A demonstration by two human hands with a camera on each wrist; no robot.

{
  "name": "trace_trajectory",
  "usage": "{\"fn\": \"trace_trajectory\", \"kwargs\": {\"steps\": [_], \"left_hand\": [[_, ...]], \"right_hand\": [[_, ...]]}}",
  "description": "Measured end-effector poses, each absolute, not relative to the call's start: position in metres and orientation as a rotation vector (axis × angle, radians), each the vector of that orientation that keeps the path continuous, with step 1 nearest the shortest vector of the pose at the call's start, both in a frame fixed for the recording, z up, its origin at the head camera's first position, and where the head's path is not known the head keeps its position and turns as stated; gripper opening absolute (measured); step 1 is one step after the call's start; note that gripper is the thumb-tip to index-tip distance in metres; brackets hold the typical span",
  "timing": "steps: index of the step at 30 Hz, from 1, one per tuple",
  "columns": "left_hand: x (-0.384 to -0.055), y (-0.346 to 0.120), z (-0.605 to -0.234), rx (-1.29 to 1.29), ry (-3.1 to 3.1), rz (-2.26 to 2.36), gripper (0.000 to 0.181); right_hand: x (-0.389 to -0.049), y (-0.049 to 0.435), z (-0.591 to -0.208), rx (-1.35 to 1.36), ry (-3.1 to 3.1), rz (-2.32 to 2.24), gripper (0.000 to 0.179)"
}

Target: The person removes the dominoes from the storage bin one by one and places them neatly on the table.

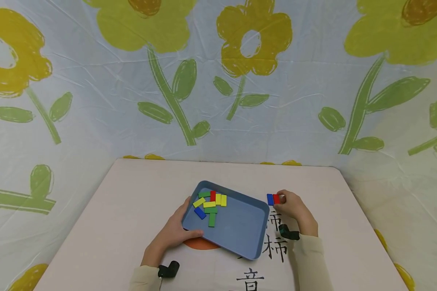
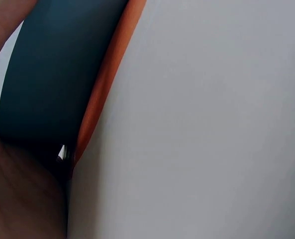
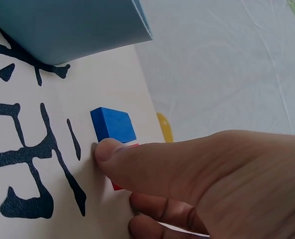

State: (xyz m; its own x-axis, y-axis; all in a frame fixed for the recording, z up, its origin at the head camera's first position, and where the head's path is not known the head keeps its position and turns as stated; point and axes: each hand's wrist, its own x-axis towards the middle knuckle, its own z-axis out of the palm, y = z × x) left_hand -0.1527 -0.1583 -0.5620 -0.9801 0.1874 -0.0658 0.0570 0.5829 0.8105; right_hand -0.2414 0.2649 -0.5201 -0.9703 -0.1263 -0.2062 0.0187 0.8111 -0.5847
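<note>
Tray (image 1: 236,230) on table (image 1: 124,202); block cluster (image 1: 209,204) inside, left; block pair (image 1: 273,199) outside, right.

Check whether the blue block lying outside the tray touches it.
Apart. The right wrist view shows a strip of tabletop between the blue block and the tray.

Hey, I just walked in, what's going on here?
Someone is handling a tray and small blocks. Their left grip holds the tray's left end, while their right grip pinches a red block on the table, to the right of the tray. A blue block sits next to it. Red, yellow, green and blue pieces lie loosely grouped in the tray's left part.
</note>
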Motion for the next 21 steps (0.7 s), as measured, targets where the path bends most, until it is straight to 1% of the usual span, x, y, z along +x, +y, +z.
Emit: {"fn": "trace_trajectory", "kwargs": {"steps": [8,21], "left_hand": [[-0.153,-0.159,-0.563,0.191,2.665,1.343,0.121],[-0.153,-0.159,-0.562,0.196,2.661,1.345,0.121]], "right_hand": [[-0.241,0.265,-0.513,-0.11,2.773,-0.916,0.06],[-0.233,0.24,-0.49,-0.279,2.846,-0.921,0.058]]}}
